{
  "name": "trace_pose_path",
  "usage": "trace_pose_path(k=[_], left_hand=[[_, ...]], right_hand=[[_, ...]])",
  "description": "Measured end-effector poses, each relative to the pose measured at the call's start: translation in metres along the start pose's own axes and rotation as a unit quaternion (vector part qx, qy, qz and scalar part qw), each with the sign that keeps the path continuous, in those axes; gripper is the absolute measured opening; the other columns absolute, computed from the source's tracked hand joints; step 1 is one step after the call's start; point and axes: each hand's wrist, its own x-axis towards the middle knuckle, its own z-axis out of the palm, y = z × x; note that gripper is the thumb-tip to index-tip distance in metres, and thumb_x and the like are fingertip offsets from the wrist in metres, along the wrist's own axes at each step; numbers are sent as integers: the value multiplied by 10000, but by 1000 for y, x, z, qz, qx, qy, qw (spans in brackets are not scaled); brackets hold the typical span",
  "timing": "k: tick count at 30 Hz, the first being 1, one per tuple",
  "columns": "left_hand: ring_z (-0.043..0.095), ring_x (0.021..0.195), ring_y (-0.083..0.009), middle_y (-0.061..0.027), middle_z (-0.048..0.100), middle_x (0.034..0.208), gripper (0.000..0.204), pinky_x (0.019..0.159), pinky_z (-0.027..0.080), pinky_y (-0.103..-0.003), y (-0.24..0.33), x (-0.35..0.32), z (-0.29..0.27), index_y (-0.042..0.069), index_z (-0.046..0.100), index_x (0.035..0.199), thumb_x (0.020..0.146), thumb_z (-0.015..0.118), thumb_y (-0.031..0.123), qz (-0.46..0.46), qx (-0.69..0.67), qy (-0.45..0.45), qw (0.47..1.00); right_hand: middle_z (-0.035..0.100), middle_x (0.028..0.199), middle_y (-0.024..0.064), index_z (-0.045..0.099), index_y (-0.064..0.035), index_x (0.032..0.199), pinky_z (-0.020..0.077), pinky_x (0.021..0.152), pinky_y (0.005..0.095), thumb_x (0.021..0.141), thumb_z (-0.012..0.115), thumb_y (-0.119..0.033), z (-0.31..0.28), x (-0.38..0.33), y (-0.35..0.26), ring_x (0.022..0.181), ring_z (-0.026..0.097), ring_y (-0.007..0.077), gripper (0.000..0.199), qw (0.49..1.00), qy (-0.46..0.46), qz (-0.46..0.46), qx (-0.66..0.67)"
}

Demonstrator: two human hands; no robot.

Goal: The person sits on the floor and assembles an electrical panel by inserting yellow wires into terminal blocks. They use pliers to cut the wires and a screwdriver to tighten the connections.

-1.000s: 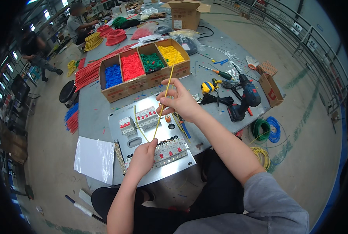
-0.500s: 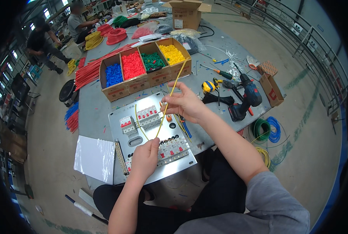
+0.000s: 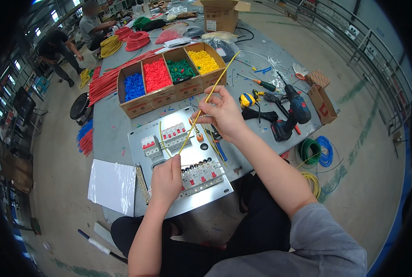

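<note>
A thin yellow wire (image 3: 222, 75) stretches between my two hands, slanting up to the right past the cardboard box. Its lower end is closed in my left hand (image 3: 167, 181), above the near part of a metal mounting plate (image 3: 136, 150). Higher up, my right hand (image 3: 222, 114) pinches the wire between thumb and fingers. Mounted on the plate are a small breaker (image 3: 149, 145), a far row of circuit breakers (image 3: 175, 135) and a near row (image 3: 203, 177), partly covered by my left hand. Another yellow wire (image 3: 161, 134) runs beside the far row.
A cardboard box (image 3: 153, 102) holds blue, red, green and yellow caps in compartments. To the right lie a cordless drill (image 3: 294, 113), a tape measure (image 3: 247, 100) and a screwdriver (image 3: 263, 84). White sheets (image 3: 112, 187) lie left. Two people are at the far left.
The wire's upper end has swung right and away from the box's edge. My left hand has shifted slightly left and up; my right hand has moved slightly right along with the wire.
</note>
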Motion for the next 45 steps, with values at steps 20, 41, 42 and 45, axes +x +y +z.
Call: trace_pose_path(k=[20, 41, 42, 45], left_hand=[[337, 476, -79, 34, 418, 532, 625, 459, 271, -280, -22, -6, 12, 117, 474, 624, 1117, 430, 499, -180, -239, -91, 950], [537, 570, -214, -118, 579, 593, 668, 617, 467, -396, 3, -16, -3, -42, 600, 714, 1111, 440, 471, -129, -171, -132, 968], [481, 563, -201, -103, 525, 579, 660, 597, 431, -397, 6, -15, -6, -37, 565, 697, 1111, 444, 462, -125, -179, -128, 967], [369, 550, -174, -73, 419, 549, 650, 559, 358, -399, 10, -13, -9, -28, 496, 666, 1112, 452, 442, -114, -194, -121, 967]], right_hand=[[613, 1124, 161, 325, -63, 1410, 676, 800, 412, 955, 685, 17, 8, -11, 23, 963, 755, 329, 585, 994, -28, 97, -39], [653, 985, 106, 445, -112, 1456, 680, 693, 400, 1107, 507, -210, -81, 21, -41, 815, 760, 288, 368, 996, 69, -50, 24], [653, 979, 106, 455, -112, 1451, 681, 687, 399, 1110, 500, -207, -81, 21, -42, 805, 760, 288, 357, 996, 69, -43, 32], [655, 975, 109, 473, -107, 1442, 680, 676, 401, 1110, 491, -210, -87, 18, -46, 802, 758, 289, 348, 995, 77, -31, 56]])
